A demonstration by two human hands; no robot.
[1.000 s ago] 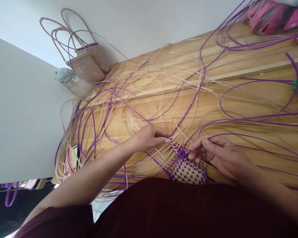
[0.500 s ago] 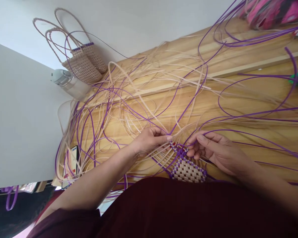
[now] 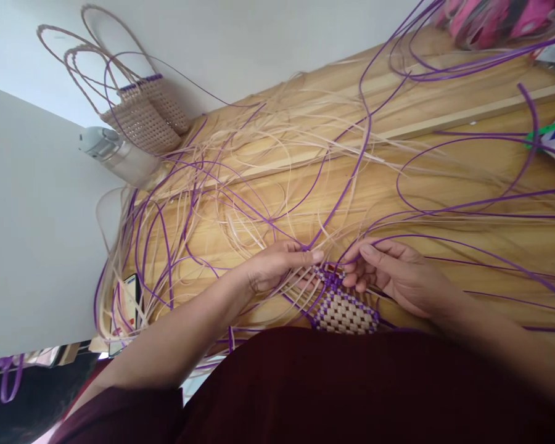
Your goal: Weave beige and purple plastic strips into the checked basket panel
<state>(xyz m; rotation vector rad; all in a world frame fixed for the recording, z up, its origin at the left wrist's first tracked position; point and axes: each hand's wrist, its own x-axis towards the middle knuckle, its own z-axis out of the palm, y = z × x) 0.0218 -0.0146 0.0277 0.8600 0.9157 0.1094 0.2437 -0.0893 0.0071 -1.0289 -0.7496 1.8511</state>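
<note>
Light is bright, the wall palest at upper left; shadows on the surface are soft, outer edges look stretched

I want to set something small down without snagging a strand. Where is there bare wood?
Best is the patch between the purple coils and the raised wooden strip. Inside the big purple loop is fairly open, with a few pale strands across. It's crowded left of the left hand and around the woven piece.

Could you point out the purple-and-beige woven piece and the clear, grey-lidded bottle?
Purple-and-beige woven piece (image 3: 346, 313): head view, on its checkered middle.
Clear, grey-lidded bottle (image 3: 132, 165): head view, on its clear body.
</note>
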